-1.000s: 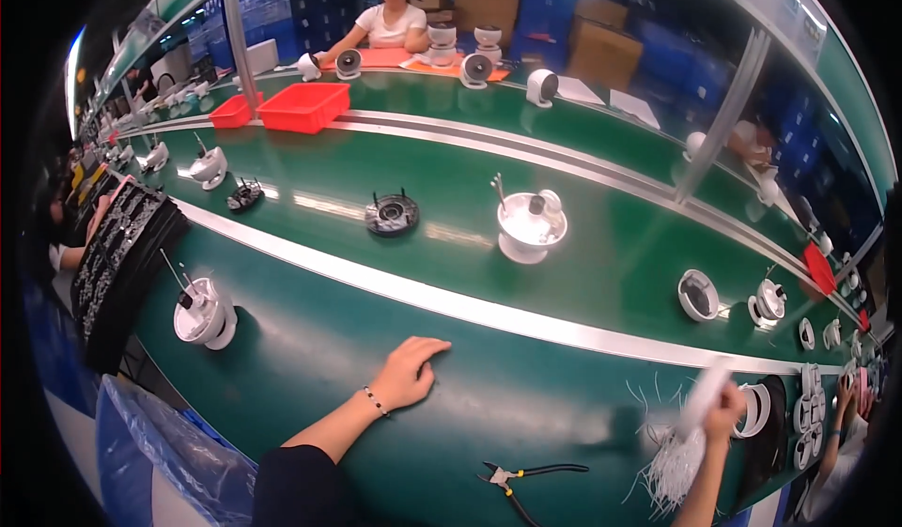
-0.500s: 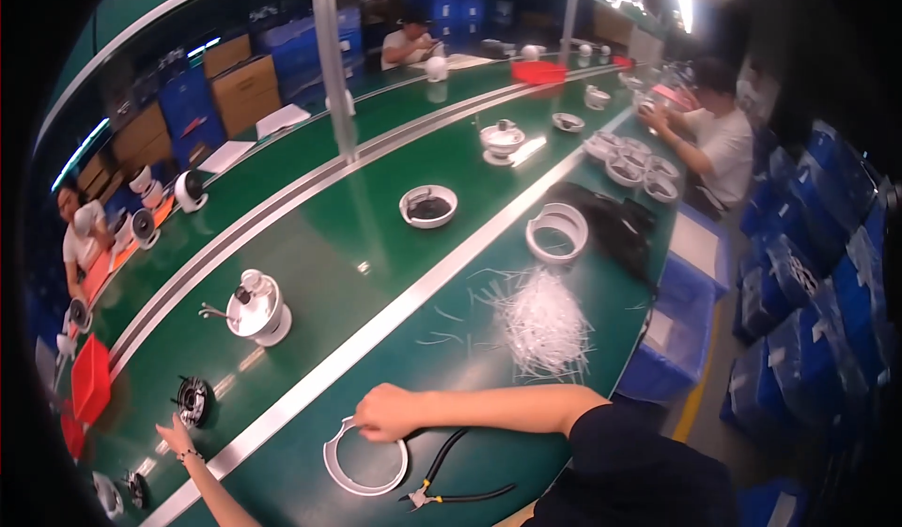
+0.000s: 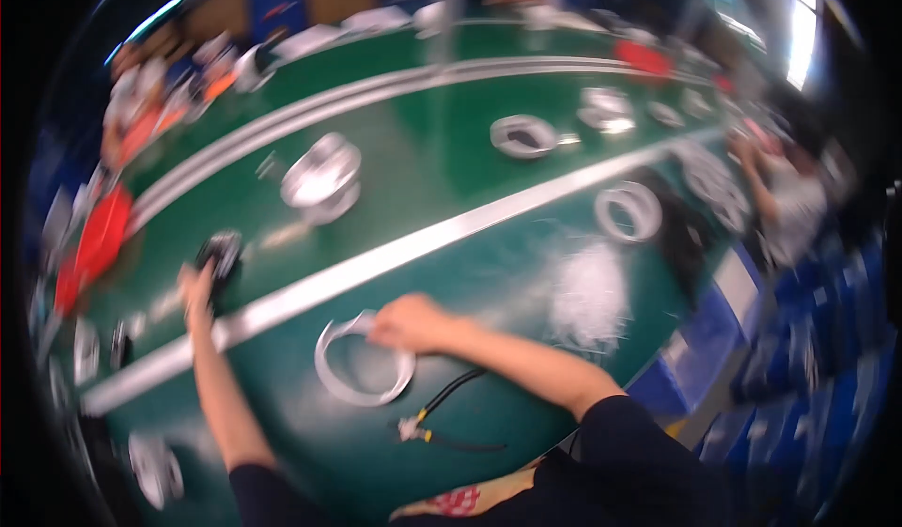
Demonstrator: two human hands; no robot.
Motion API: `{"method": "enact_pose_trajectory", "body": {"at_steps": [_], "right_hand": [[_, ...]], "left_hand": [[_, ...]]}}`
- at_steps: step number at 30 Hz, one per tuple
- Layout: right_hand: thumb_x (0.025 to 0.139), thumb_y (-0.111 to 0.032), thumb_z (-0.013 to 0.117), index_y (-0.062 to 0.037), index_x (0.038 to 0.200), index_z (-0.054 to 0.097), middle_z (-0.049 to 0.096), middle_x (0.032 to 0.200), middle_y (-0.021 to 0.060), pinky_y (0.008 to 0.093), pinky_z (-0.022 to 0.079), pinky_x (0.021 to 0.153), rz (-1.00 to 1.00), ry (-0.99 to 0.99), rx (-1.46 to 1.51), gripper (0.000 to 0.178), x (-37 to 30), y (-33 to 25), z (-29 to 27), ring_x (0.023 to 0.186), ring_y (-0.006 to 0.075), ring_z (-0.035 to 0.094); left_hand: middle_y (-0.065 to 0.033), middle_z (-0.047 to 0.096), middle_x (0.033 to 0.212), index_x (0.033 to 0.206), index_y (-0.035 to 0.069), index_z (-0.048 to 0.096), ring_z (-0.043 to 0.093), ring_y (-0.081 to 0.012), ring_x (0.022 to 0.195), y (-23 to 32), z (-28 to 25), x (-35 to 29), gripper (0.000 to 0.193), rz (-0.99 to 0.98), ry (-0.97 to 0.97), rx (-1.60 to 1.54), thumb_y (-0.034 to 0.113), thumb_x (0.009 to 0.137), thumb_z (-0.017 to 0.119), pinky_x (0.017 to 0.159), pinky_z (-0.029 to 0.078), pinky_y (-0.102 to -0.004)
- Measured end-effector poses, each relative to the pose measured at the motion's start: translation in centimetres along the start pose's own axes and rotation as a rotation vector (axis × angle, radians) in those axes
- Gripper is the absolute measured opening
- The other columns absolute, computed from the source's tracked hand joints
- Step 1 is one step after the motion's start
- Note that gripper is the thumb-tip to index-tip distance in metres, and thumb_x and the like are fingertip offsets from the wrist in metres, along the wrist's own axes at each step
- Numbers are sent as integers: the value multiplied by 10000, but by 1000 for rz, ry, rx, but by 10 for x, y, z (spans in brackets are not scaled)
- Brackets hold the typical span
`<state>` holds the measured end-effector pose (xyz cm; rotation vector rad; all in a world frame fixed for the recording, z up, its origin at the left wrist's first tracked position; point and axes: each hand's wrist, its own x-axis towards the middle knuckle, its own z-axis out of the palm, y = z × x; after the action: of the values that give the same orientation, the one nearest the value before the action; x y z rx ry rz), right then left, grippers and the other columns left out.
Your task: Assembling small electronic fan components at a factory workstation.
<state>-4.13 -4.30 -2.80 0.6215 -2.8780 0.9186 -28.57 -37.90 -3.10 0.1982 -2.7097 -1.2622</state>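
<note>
My right hand (image 3: 412,324) is closed on the upper right rim of a white plastic ring (image 3: 361,400), which rests on the green worktable in front of me. Out to the left, my left hand (image 3: 195,292) reaches over the pale rail to a black round part (image 3: 223,255) on the green belt. Its fingers are at the part's near edge, but motion blur hides whether they grip it. Diagonal cutters (image 3: 413,427) with black and yellow handles lie beside the ring, nearer to me.
A heap of thin white strips (image 3: 588,297) and another white ring (image 3: 628,212) lie to the right. White housings (image 3: 322,178) stand on the belt beyond the pale rail (image 3: 451,236). A co-worker (image 3: 789,184) sits at the far right, near blue bins (image 3: 705,358).
The view has swung, so the scene sits differently and is blurred. My left hand has come up against the black part. My right hand still holds the ring.
</note>
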Motion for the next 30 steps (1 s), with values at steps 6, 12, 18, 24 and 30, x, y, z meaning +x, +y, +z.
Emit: {"method": "enact_pose_trajectory", "body": {"at_steps": [6, 12, 18, 24, 30], "right_hand": [[743, -207, 589, -54, 721, 630, 598, 694, 123, 412, 457, 616, -102, -73, 17, 159, 25, -20, -5, 686, 328, 570], [670, -39, 598, -34, 880, 630, 459, 1192, 162, 365, 418, 830, -90, -65, 11, 212, 30, -44, -5, 980, 319, 508], [607, -286, 728, 11, 1325, 199, 294, 1332, 213, 416, 226, 1016, -184, -215, -130, 940, 25, -95, -3, 1228, 378, 284], [599, -360, 740, 12, 1342, 118, 168, 1381, 219, 508, 164, 1013, -186, -284, -58, 1038, 21, -102, 4, 1281, 394, 141], [460, -446, 797, 13, 1332, 138, 185, 1356, 238, 565, 181, 983, -73, -367, -215, 1185, 11, -111, -1, 1248, 448, 160]], "left_hand": [[-168, 625, 896, 950, 10, 607, 598, -288, 872, -13, 10, 2, 373, 68, 391, -86, 168, 617, 552, 793, 438, -351], [-106, 541, 856, 1006, 14, 455, 585, -259, 758, 5, -14, -110, 320, -213, -37, -856, 38, 707, 566, 530, 554, -411], [-99, 502, 973, 1023, 7, 393, 569, -187, 821, -16, 35, -174, 306, 78, 259, -865, -15, 750, 530, 650, 543, -324], [-96, 502, 1018, 1054, 18, 389, 539, -168, 920, -7, 15, -205, 312, -21, 241, -1004, -59, 766, 483, 746, 500, -291], [-88, 499, 1034, 1061, 22, 385, 531, -155, 927, 7, 23, -209, 297, -36, 129, -1032, -50, 787, 474, 767, 487, -284]]}}
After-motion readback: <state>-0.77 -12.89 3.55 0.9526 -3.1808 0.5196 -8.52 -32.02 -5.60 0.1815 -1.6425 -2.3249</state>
